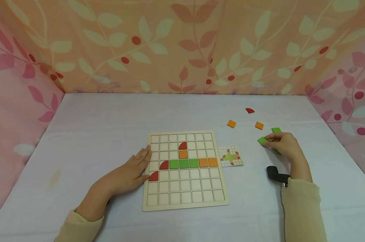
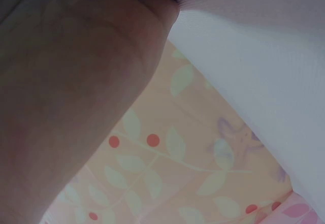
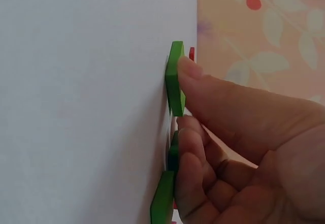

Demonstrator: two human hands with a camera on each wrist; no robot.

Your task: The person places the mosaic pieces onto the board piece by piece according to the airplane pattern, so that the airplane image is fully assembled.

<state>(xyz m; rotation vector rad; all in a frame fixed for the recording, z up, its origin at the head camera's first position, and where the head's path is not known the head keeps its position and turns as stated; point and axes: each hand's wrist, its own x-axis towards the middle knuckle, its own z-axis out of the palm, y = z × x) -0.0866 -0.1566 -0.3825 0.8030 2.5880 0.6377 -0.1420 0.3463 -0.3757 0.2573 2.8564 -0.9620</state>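
My left hand (image 1: 128, 173) lies flat with straight fingers along the left edge of a wooden grid board (image 1: 186, 196). Its palm side fills much of the left wrist view. On the board, a row holds a red quarter-round tile (image 1: 164, 165), several green squares (image 1: 183, 163) and two orange squares (image 1: 208, 162). Above the row sits an orange square with a red quarter-round over it; another red one lies lower left. Right of the board, my right hand (image 1: 283, 144) pinches a green square tile (image 3: 174, 76) between thumb and fingers, close over the table. Other green tiles (image 1: 276, 129) lie around that hand, partly hidden.
A small pattern card (image 1: 230, 156) lies against the board's right side. Farther back are two loose orange squares (image 1: 231, 123) and a red quarter-round (image 1: 250, 110). A black device (image 1: 276, 174) sits at my right wrist. Patterned cloth walls border the white table.
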